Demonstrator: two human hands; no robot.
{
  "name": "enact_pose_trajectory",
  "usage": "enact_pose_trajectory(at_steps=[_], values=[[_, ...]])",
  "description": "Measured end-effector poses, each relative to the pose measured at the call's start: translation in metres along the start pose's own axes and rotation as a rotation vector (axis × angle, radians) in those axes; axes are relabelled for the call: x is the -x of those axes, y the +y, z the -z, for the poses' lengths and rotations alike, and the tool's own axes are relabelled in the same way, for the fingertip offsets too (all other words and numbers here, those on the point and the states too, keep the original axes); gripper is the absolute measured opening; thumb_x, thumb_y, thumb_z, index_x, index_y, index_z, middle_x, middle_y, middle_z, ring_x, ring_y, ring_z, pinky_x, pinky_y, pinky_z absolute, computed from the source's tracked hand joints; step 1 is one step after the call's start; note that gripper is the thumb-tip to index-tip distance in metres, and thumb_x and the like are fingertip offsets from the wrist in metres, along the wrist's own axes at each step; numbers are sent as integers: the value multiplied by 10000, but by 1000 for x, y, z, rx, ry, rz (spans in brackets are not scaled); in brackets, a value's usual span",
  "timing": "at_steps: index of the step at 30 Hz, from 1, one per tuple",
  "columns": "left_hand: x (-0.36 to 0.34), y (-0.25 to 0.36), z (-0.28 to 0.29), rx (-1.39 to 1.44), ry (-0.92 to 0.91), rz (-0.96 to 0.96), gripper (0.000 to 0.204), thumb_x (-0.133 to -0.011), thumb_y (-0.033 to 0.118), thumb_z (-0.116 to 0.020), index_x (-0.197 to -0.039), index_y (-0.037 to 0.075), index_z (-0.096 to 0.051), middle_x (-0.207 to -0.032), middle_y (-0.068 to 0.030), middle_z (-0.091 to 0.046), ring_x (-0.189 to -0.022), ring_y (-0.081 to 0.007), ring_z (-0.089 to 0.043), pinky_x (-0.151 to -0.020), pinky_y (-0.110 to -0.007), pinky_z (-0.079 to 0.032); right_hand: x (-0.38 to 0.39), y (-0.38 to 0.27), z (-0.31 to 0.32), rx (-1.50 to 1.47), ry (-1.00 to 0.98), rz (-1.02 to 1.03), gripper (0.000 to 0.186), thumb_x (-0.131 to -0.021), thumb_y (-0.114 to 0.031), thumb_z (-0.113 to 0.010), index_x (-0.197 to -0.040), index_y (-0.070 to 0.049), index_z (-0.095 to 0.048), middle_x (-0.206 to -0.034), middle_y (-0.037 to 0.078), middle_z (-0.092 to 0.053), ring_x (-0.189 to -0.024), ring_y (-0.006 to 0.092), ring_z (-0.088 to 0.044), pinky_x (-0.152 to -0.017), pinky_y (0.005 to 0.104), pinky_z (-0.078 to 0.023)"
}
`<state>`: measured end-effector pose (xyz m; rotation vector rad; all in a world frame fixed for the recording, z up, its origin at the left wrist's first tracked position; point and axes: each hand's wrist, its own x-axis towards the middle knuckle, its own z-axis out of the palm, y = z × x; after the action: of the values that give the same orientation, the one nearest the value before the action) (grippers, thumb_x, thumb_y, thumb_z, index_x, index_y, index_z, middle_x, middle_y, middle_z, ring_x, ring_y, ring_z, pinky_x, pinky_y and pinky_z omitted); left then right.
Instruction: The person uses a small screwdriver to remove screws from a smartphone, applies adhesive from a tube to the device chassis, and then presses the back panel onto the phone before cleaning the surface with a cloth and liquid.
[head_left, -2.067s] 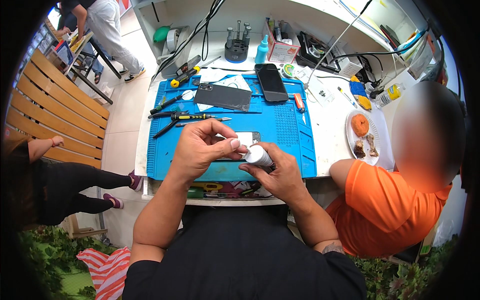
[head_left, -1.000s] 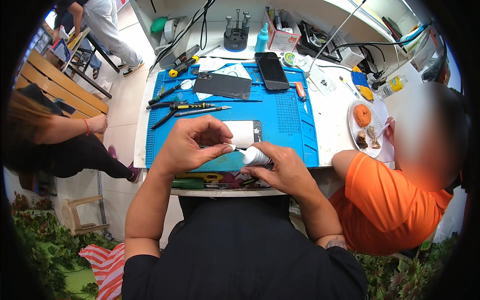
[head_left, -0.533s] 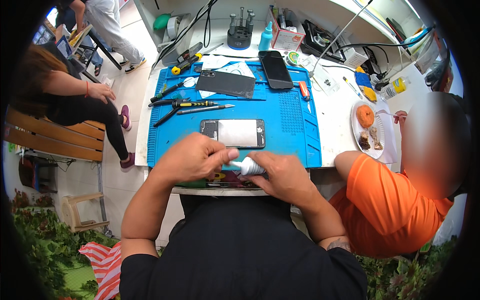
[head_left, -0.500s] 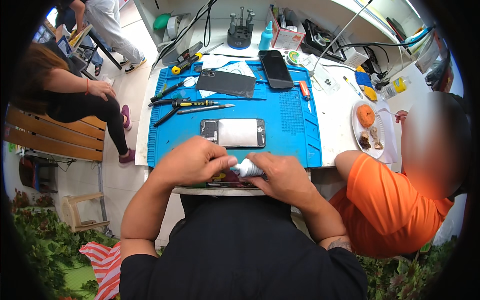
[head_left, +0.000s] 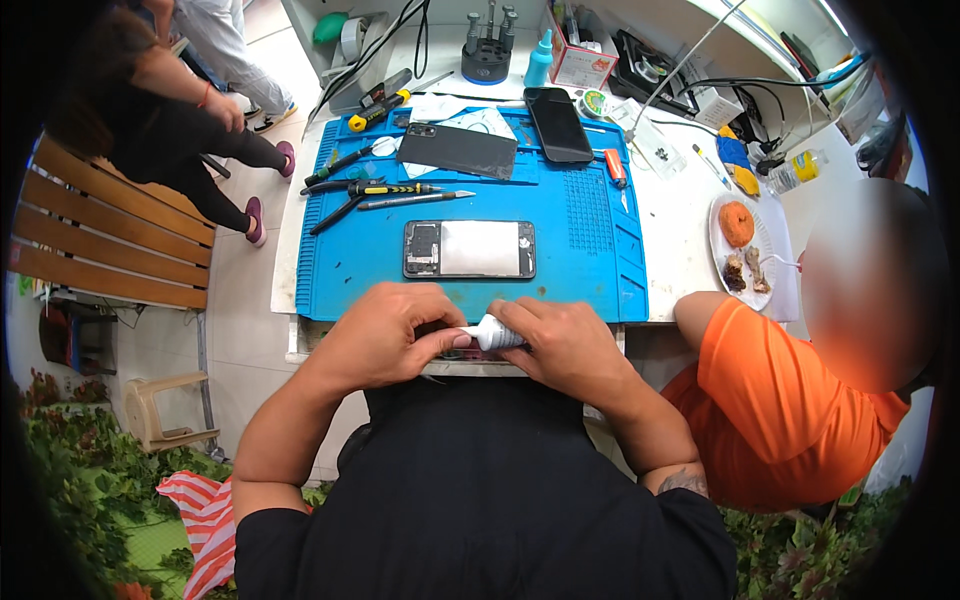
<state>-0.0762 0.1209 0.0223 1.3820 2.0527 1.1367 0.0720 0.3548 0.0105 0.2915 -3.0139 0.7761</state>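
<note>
Just beyond the bench's front edge, my right hand (head_left: 570, 345) is wrapped round a white squeeze tube (head_left: 497, 333), its narrow nozzle pointing left. My left hand (head_left: 395, 335) pinches the nozzle end between thumb and fingers; whether a cap is on it I cannot make out. Beyond both hands, an opened phone frame (head_left: 481, 249) with a pale rectangular panel lies on a blue work mat (head_left: 600, 285). Behind it rest pliers (head_left: 385, 188), a slim craft knife (head_left: 415, 199), a dark phone back cover (head_left: 457, 149) and a black phone (head_left: 558, 124).
A bit stand (head_left: 486, 68) and a light-blue bottle (head_left: 539, 60) stand at the back. A yellow-black screwdriver (head_left: 377, 112) lies back left. On the right, a person in orange (head_left: 790, 400) sits by a plate of food (head_left: 722, 215). Another person is near the wooden bench (head_left: 130, 225).
My left fingers have closed in on the tube's nozzle, and the tube lies more level in my right hand. The person at the left has shifted up off the bench. The view has moved slightly.
</note>
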Motion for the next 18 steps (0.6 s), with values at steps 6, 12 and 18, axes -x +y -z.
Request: enact_pose_trajectory(at_steps=[6, 12, 18], values=[[21, 4, -12, -121, 1, -2, 116, -969, 140, -861, -1035, 46, -842, -929, -104, -790, -746, -325, -732, -680, -410, -569, 3, 2, -5, -116, -46, 52, 492, -953, -452, -855, -1255, -98, -693, -982, 95, -762, -883, 355, -779, -715, 465, -602], [39, -5, -24, -25, 15, 6, 127, -966, 119, -856, -1074, 52, -843, -947, -112, -798, -816, -323, -765, -723, -384, -592, 6, -4, -15, -69, -73, 80, 661, -947, -617, -802, -1323, -80, -716, -983, 133, -768, -879, 380, -771, -751, 477, -609], [55, -15, -30, -28, 103, 89, 134, -979, 107, -849, -1086, 27, -832, -956, -122, -801, -838, -312, -772, -749, -386, -601, 19, 6, -18, -229, -42, 29, 550, -984, -466, -843, -1349, -73, -723, -1068, 146, -788, -953, 378, -776, -817, 466, -619]])
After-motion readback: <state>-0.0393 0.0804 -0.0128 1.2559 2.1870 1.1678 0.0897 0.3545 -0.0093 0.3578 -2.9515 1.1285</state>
